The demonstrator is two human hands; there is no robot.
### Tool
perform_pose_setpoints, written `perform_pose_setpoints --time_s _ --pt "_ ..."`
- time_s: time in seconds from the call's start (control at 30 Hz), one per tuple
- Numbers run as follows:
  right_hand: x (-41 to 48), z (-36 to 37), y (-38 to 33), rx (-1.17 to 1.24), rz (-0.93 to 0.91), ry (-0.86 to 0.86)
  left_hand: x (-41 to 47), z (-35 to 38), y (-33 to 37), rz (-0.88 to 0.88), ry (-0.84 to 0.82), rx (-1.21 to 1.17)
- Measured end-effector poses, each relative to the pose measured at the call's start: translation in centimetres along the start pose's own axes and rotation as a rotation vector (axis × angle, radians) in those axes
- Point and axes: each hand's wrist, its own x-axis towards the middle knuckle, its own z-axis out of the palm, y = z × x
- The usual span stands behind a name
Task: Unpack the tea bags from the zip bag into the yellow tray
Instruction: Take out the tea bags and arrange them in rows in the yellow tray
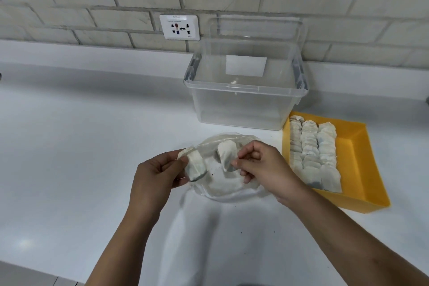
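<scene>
Tea bags being drawn from the zip bag at lower centre of the frame.

The zip bag is held on the white counter between both hands. Its left edge is pinched by the left hand, with a tea bag against the thumb; whether that one is still under the film cannot be told. A second tea bag is pinched by the right hand. The yellow tray lies just right of the right hand, which is the nearer one. Its long axis runs from upper left to lower right. Rows of tea bags fill its left part, so a short rightward carry is judged enough.
</scene>
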Motion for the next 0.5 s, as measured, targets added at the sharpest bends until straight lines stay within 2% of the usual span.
perform_pose_setpoints --time_s 0.1,0.23,0.37,0.5 --pt "-2.4 -0.9 -0.9 0.188 0.058 -0.083 -0.4 1.8 0.2 -0.011 -0.093 0.006" --pt "-5.1 -2.0 -1.2 0.229 0.096 -0.131 -1.6 4.5 0.6 -0.022 -0.245 0.038" --pt "-7.0 -2.8 -0.7 0.161 0.099 -0.023 -2.8 6.8 0.6 -0.024 -0.319 0.075" --pt "-8.4 -5.0 0.2 -0.088 -0.039 0.164 -3.8 9.1 0.5 -0.031 -0.382 0.086"
